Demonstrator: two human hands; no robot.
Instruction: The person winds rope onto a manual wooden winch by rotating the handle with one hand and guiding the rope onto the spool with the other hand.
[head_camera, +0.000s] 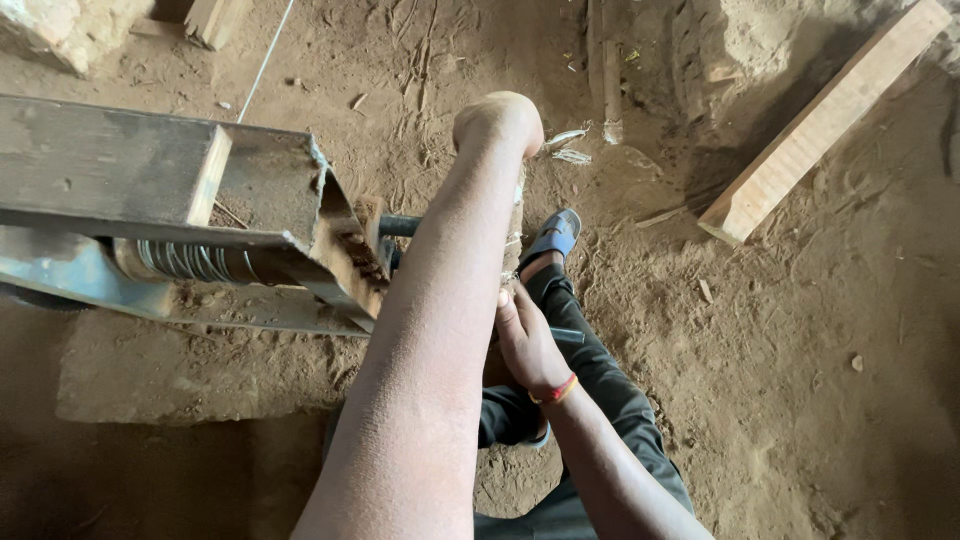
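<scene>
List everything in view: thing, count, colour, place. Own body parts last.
metal frame: 1, grey and rusty, left, above the ground
wire coil: 1, silvery, wound under the frame
crank bar: 1, dark, juts from the frame's right end
wooden plank: 1, pale brown, upper right on the dirt
wood block: 1, pale, top edge left
thin wire: 1, light, runs from the top edge to the frame
dirt floor: brown, all around
sandal: 1 seen, blue, centre, on the foot
trousers: dark, lower centre
left hand: fist closed, top centre; what it grips is hidden
right hand: centre, orange wristband; fingers hidden behind the left arm
</scene>
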